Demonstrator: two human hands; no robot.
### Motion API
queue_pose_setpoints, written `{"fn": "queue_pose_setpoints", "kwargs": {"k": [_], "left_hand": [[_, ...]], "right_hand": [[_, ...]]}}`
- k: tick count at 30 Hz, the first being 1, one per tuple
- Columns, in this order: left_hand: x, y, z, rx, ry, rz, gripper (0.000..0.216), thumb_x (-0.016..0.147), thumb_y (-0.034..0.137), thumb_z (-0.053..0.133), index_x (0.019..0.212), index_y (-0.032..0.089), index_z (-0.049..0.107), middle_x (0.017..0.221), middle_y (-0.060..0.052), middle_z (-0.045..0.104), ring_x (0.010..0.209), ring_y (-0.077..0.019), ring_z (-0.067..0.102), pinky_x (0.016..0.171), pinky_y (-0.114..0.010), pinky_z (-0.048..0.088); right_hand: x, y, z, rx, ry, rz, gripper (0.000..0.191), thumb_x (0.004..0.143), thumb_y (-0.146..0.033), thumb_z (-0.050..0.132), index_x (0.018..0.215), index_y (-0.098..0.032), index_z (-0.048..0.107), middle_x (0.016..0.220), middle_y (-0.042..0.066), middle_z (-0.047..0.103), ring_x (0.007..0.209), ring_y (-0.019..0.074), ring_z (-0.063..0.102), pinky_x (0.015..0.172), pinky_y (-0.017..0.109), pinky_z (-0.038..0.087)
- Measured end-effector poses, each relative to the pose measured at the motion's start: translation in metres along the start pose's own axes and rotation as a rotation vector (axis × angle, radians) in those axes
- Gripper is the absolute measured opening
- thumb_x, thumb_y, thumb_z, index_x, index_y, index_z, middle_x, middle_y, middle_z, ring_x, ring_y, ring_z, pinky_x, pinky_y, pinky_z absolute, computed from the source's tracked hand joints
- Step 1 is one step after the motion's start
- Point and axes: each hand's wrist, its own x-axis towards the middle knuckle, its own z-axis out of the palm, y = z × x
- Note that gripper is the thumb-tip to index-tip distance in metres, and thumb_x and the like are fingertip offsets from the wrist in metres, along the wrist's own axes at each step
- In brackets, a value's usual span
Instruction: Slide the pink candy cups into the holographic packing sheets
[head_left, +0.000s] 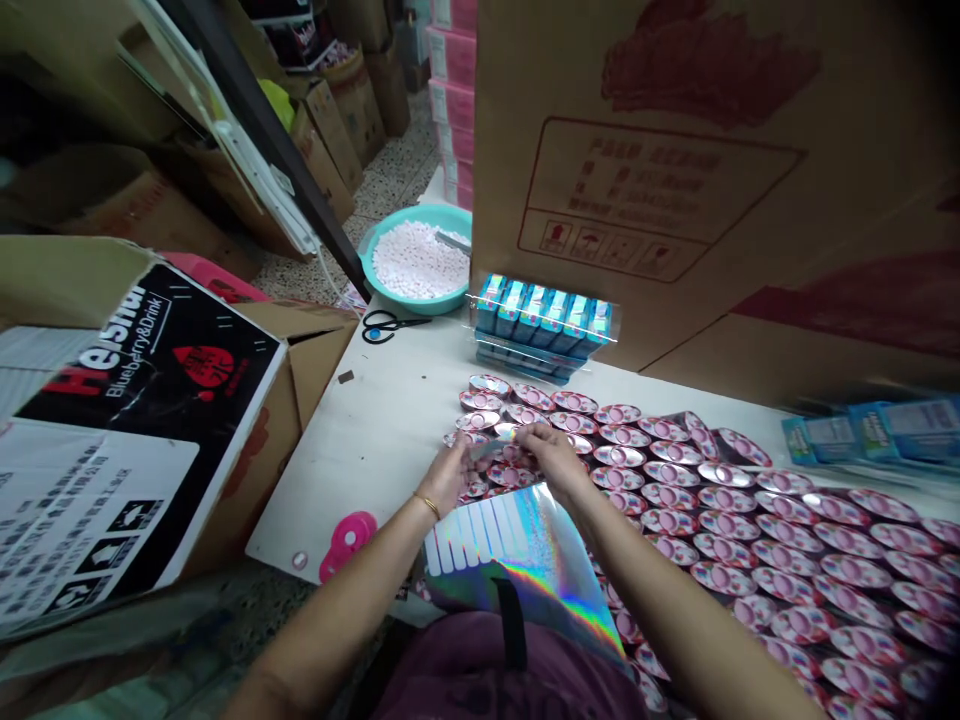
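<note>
Between my left hand [448, 476] and my right hand [552, 454] is a narrow, shiny sticker strip [491, 447]. The fingers of each hand are pinched on one end of it. Both hands hover over rows of oval pink-and-white packs [673, 497] with round pink centres. Close to my body lies a rainbow-shiny sticker sheet [559, 540]; several white, strip-shaped gaps show at its upper left. What is printed on the strip is too small to read.
Black scissors [381, 327] lie near a turquoise basin [420, 300] of small white pieces. A wrapped row of blue boxes [541, 318] stands before a tall carton [675, 200]. A pink tape dispenser [349, 545] rests at the table's left edge, beside an open carton [172, 390].
</note>
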Motion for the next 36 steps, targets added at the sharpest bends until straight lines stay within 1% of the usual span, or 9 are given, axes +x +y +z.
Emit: {"fn": "queue_pose_setpoints", "kwargs": {"k": [2, 5, 11, 17, 20, 24, 27, 32, 36], "left_hand": [[0.006, 0.012, -0.004, -0.107, 0.012, 0.007, 0.049, 0.064, 0.056, 0.059, 0.086, 0.012, 0.061, 0.075, -0.006, 0.064, 0.061, -0.0101, 0.056, 0.052, -0.019, 0.040], [0.018, 0.026, -0.009, -0.104, 0.032, 0.079, 0.038, 0.053, 0.036, 0.075, 0.077, 0.011, 0.061, 0.063, -0.001, 0.061, 0.053, -0.0064, 0.052, 0.049, -0.017, 0.037], [0.045, 0.050, -0.017, -0.136, 0.048, 0.098, 0.033, 0.055, 0.034, 0.074, 0.072, 0.010, 0.059, 0.058, -0.001, 0.059, 0.049, -0.0057, 0.049, 0.044, -0.017, 0.034], [0.068, 0.059, -0.019, -0.176, 0.091, 0.086, 0.036, 0.062, 0.041, 0.068, 0.074, 0.009, 0.060, 0.059, -0.002, 0.058, 0.049, -0.0049, 0.050, 0.045, -0.017, 0.036], [0.074, 0.059, -0.018, -0.157, 0.078, 0.078, 0.037, 0.060, 0.042, 0.069, 0.075, 0.009, 0.061, 0.061, -0.002, 0.058, 0.050, -0.0042, 0.049, 0.045, -0.016, 0.036], [0.079, 0.055, -0.016, -0.083, 0.106, 0.103, 0.034, 0.049, 0.027, 0.077, 0.074, 0.010, 0.061, 0.054, 0.002, 0.055, 0.046, -0.0038, 0.046, 0.041, -0.015, 0.030], [0.083, 0.052, -0.017, -0.048, 0.143, 0.123, 0.030, 0.051, 0.024, 0.074, 0.073, 0.010, 0.061, 0.053, 0.003, 0.054, 0.045, -0.0041, 0.045, 0.039, -0.015, 0.029], [0.099, 0.049, -0.023, 0.119, 0.211, 0.244, 0.021, 0.057, 0.019, 0.067, 0.076, 0.012, 0.060, 0.058, 0.002, 0.057, 0.051, -0.0061, 0.050, 0.049, -0.018, 0.038], [0.112, 0.047, -0.029, 0.466, 0.299, 0.419, 0.027, 0.062, 0.015, 0.063, 0.088, 0.014, 0.058, 0.060, 0.003, 0.056, 0.058, -0.0094, 0.054, 0.062, -0.022, 0.042]], "right_hand": [[0.015, 0.009, 0.012, 0.158, 0.040, 0.055, 0.027, 0.056, -0.039, 0.064, 0.068, -0.017, 0.055, 0.051, -0.003, 0.054, 0.046, 0.0100, 0.046, 0.045, 0.021, 0.033], [0.028, 0.019, 0.027, 0.249, 0.073, 0.061, 0.027, 0.055, -0.040, 0.066, 0.066, -0.017, 0.056, 0.050, -0.004, 0.053, 0.042, 0.0082, 0.042, 0.041, 0.020, 0.029], [0.051, 0.024, 0.050, 0.289, 0.266, -0.161, 0.023, 0.058, -0.036, 0.067, 0.063, -0.016, 0.058, 0.056, -0.004, 0.055, 0.051, 0.0085, 0.045, 0.053, 0.022, 0.036], [0.074, 0.033, 0.061, 0.219, 0.457, -0.263, 0.024, 0.062, -0.038, 0.063, 0.065, -0.015, 0.059, 0.057, -0.003, 0.053, 0.054, 0.0095, 0.044, 0.056, 0.023, 0.037], [0.080, 0.035, 0.064, 0.214, 0.484, -0.277, 0.025, 0.063, -0.038, 0.062, 0.066, -0.014, 0.059, 0.058, -0.003, 0.054, 0.055, 0.0100, 0.045, 0.057, 0.023, 0.037], [0.080, 0.032, 0.067, 0.255, 0.473, -0.260, 0.025, 0.062, -0.038, 0.063, 0.067, -0.014, 0.059, 0.058, -0.002, 0.055, 0.055, 0.0104, 0.046, 0.057, 0.023, 0.038], [0.079, 0.032, 0.066, 0.262, 0.456, -0.254, 0.026, 0.062, -0.039, 0.063, 0.066, -0.014, 0.059, 0.058, -0.003, 0.055, 0.054, 0.0100, 0.045, 0.057, 0.023, 0.038], [0.086, 0.043, 0.060, 0.101, 0.522, -0.266, 0.027, 0.065, -0.041, 0.060, 0.066, -0.014, 0.060, 0.059, -0.002, 0.056, 0.055, 0.0120, 0.047, 0.059, 0.025, 0.038], [0.091, 0.044, 0.057, -0.248, 0.613, -0.325, 0.024, 0.070, -0.039, 0.055, 0.064, -0.016, 0.061, 0.064, 0.002, 0.058, 0.061, 0.0146, 0.048, 0.064, 0.027, 0.037]]}}
